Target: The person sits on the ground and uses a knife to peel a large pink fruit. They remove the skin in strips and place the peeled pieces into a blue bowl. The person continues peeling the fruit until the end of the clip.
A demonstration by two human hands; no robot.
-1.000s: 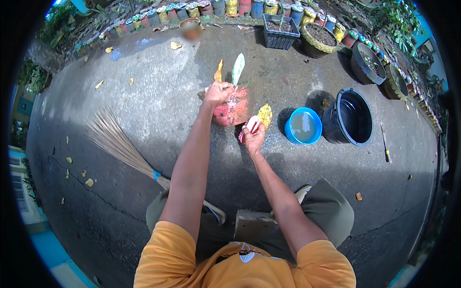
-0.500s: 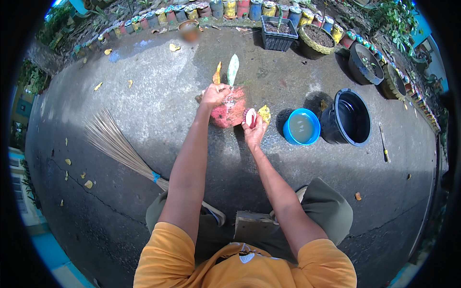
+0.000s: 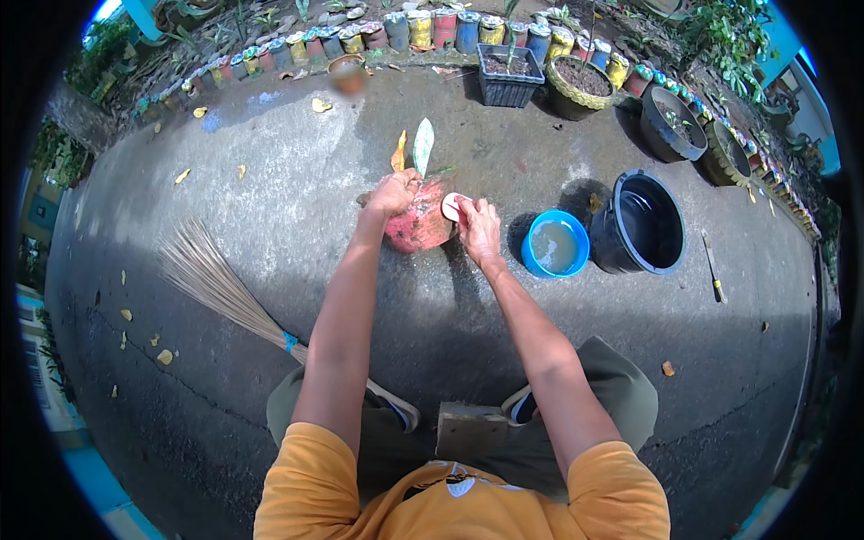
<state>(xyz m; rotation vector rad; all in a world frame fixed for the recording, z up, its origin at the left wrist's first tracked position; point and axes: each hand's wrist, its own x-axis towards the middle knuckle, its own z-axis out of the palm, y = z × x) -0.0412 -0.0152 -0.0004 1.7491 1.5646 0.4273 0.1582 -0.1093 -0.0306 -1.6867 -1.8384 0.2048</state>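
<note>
Fingers, right hand [image 3: 480, 229]: clamped on brush [image 3: 452, 206], held at right side of red pot [image 3: 417, 227]; contact uncertain. Fingers, left hand [image 3: 394, 193]: curled together at pot's upper edge; whether closed on it cannot be told. Pot: set on concrete [image 3: 225, 409], left of blue basin [image 3: 528, 261]. Risks, as judged: pot tipped if pressed by brush while loosely steadied; green leaf [image 3: 424, 147], near left hand, bruised by a slip.
</note>
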